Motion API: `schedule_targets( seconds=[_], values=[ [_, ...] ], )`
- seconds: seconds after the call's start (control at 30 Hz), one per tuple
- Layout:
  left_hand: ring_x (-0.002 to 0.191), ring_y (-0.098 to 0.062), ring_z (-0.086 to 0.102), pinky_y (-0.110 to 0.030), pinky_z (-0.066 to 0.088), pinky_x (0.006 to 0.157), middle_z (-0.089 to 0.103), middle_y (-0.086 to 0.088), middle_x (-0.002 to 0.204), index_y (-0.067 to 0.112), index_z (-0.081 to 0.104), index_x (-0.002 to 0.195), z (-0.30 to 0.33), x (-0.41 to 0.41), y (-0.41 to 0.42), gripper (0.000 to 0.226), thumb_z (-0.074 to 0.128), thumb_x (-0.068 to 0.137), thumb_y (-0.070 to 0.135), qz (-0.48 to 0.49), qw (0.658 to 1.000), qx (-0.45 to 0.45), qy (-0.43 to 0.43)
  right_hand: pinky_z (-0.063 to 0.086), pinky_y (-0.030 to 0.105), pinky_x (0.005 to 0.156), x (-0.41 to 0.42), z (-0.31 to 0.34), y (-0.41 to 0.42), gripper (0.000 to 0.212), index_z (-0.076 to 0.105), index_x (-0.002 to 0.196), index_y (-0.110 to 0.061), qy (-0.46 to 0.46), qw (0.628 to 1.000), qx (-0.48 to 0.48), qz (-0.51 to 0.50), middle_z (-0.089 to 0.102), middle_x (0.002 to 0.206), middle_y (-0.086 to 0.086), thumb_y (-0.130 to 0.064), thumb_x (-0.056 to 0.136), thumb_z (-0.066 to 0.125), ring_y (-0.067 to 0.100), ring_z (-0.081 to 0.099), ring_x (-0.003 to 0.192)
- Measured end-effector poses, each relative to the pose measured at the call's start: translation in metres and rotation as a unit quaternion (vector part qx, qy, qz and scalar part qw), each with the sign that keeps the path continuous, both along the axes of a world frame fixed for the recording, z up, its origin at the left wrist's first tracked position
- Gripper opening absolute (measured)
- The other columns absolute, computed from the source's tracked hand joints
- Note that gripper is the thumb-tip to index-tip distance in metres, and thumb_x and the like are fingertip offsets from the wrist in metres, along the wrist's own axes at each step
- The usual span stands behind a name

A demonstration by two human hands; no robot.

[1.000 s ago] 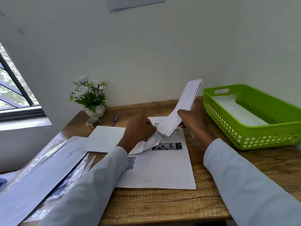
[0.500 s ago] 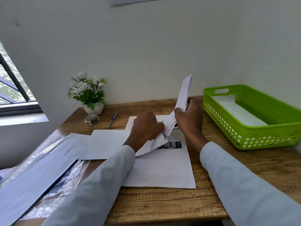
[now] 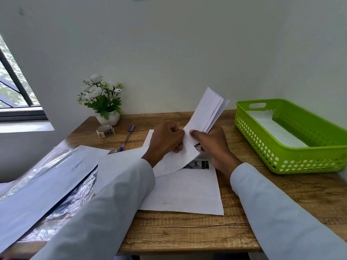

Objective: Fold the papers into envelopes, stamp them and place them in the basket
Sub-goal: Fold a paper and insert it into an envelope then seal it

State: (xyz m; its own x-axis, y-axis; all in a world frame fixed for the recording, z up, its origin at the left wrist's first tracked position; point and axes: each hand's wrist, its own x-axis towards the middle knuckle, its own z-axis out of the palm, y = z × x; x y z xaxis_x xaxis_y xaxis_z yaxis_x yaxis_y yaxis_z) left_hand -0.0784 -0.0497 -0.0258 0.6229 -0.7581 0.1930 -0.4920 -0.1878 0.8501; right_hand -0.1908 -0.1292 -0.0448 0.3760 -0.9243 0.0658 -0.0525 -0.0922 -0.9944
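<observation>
On the brown wood-grain table [image 3: 187, 235], everything sits around the big white printed sheet [image 3: 185, 192] lying flat at its middle. Left of that sheet, a long pale-blue envelope [image 3: 43, 186] lies slanted over crinkled clear plastic wrapping [image 3: 62, 212], running off the table's left edge. Right of the sheet stands the bright green perforated plastic basket [image 3: 293, 160], with white paper [image 3: 272, 128] already lying inside on its floor. Just above the sheet I hold the folded stack of white paper [image 3: 208, 111], tilted up and away toward the wall, its lower end tucked at the mouth of a white paper envelope [image 3: 176, 160] that droops down onto the sheet. My left hand [image 3: 165, 141] has its fingers curled round the envelope's upper edge, gripping it. My right hand [image 3: 212, 145] pinches the bottom of the folded stack, thumb on the front and fingers behind. Beyond the sheet to the left, a white pot of white flowers [image 3: 102, 98] stands against the wall, with a small roll of stamps [image 3: 105, 131] in front of it and a blue pen [image 3: 127, 137] lying between roll and sheet.
</observation>
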Motion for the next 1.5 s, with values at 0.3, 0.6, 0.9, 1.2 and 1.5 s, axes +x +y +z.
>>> schedule_targets(
  seconds=[0.3, 0.6, 0.9, 1.2, 1.5],
  values=[
    [0.15, -0.018, -0.004, -0.061, 0.002, 0.117, -0.003, 0.006, 0.163, 0.04, -0.017, 0.148, -0.003, 0.024, 0.032, 0.135, 0.07, 0.054, 0.079, -0.206, 0.907, 0.244, -0.275, 0.059, 0.038, 0.077, -0.005, 0.007, -0.007, 0.018, 0.064, 0.095, -0.016, -0.08, 0.992, 0.097, 0.012, 0.072, 0.1, 0.005, -0.01, 0.082, 0.076, 0.024, 0.07, 0.089],
    [0.131, -0.027, 0.039, -0.058, 0.028, 0.109, 0.035, -0.005, 0.147, 0.025, 0.005, 0.149, 0.0, 0.031, 0.026, 0.128, 0.068, 0.052, 0.081, -0.133, 0.901, 0.068, -0.407, 0.058, 0.035, 0.083, -0.016, 0.022, -0.004, 0.038, 0.061, 0.109, -0.023, -0.125, 0.988, 0.054, 0.076, 0.071, 0.106, -0.004, -0.015, 0.078, 0.081, 0.018, 0.068, 0.098],
    [0.121, -0.025, 0.042, -0.054, 0.033, 0.108, 0.038, -0.003, 0.142, 0.023, 0.01, 0.148, 0.009, 0.042, 0.032, 0.122, 0.071, 0.055, 0.074, -0.102, 0.879, 0.008, -0.465, 0.058, 0.028, 0.062, -0.023, 0.041, -0.005, 0.035, 0.064, 0.117, -0.011, -0.298, 0.953, 0.034, -0.048, 0.072, 0.103, 0.001, -0.012, 0.084, 0.075, 0.016, 0.07, 0.091],
    [0.12, -0.022, 0.041, -0.035, 0.037, 0.1, 0.036, -0.003, 0.144, 0.017, 0.013, 0.151, 0.008, 0.035, 0.028, 0.125, 0.077, 0.056, 0.07, -0.118, 0.886, -0.013, -0.448, 0.061, 0.033, 0.069, -0.017, 0.03, 0.002, 0.036, 0.064, 0.112, -0.012, -0.18, 0.982, -0.032, 0.046, 0.072, 0.106, 0.006, -0.008, 0.08, 0.079, 0.021, 0.072, 0.093],
    [0.126, -0.022, 0.038, -0.04, 0.034, 0.104, 0.031, -0.003, 0.149, 0.018, 0.008, 0.153, 0.004, 0.034, 0.024, 0.127, 0.075, 0.058, 0.071, -0.139, 0.888, 0.003, -0.439, 0.056, 0.023, 0.058, -0.01, 0.02, 0.003, 0.025, 0.067, 0.106, -0.017, -0.11, 0.98, -0.162, 0.03, 0.072, 0.091, -0.001, -0.008, 0.084, 0.075, 0.003, 0.068, 0.076]
  ],
)
